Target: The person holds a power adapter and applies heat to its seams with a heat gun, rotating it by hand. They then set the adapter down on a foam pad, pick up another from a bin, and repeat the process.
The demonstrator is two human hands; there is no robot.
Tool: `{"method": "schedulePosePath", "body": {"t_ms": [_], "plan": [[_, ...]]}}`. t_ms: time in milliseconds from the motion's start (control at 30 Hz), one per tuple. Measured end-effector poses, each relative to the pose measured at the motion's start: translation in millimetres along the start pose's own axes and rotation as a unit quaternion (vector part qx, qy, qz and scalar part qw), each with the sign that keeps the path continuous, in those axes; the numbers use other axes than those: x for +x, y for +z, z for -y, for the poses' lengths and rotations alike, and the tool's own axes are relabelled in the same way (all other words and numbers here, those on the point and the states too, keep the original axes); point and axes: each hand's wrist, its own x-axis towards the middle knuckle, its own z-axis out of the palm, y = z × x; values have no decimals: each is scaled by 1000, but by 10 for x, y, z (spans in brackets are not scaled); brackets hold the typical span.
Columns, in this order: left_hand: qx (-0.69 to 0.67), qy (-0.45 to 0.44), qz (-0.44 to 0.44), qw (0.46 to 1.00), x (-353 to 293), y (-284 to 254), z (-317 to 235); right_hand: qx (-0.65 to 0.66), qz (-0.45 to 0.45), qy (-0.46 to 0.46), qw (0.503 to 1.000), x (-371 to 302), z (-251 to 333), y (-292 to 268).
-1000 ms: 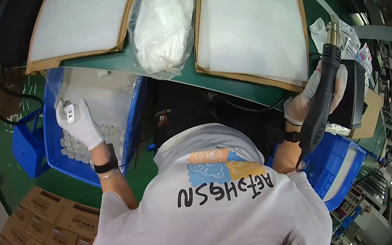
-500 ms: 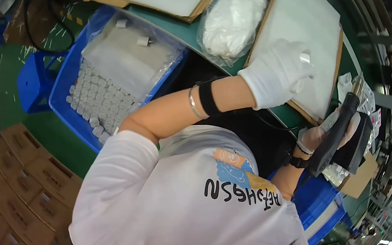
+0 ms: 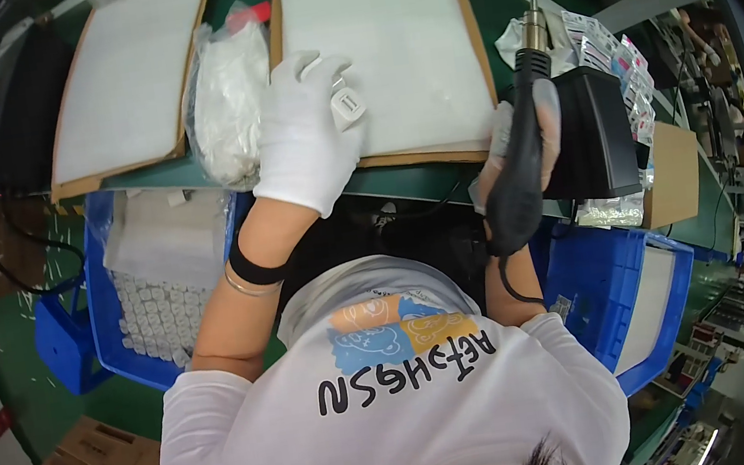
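My gloved left hand (image 3: 306, 132) is closed around a small white block (image 3: 347, 107), rounded like a power adapter, with grey printing on one face. It is over the left part of a white foam sheet (image 3: 384, 50) edged with brown cardboard. My gloved right hand (image 3: 494, 153) is at the right front corner of that sheet, its fingers and thumb showing on either side of a black hot-air gun (image 3: 517, 150) with a metal nozzle. The gun's body hides the middle of the hand, so whether it grips the gun is unclear.
Left of the sheet lie a plastic bag of white material (image 3: 230, 105) and another foam sheet (image 3: 132, 81). A blue bin (image 3: 103, 318) at the lower left holds several white blocks. A black box (image 3: 591, 135), printed packets (image 3: 631, 82) and blue crates (image 3: 600, 296) are at the right.
The whole view has turned, so the table now faces me squarely. My left hand still holds the white block, its printed face now showing. My right hand stays beside the hot-air gun.
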Motion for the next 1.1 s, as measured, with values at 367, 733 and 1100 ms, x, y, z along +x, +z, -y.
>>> {"method": "schedulePosePath", "body": {"t_ms": [367, 733, 1100], "plan": [[-45, -12, 53, 997, 51, 27, 49, 60, 89, -32, 994, 54, -363, -42], [-297, -80, -37, 951, 163, -113, -146, 57, 51, -86, 993, -55, -488, -146], [-236, 175, -209, 933, 211, -465, -1436, -35, -191, -233, 953, 516, 133, -1189]]}}
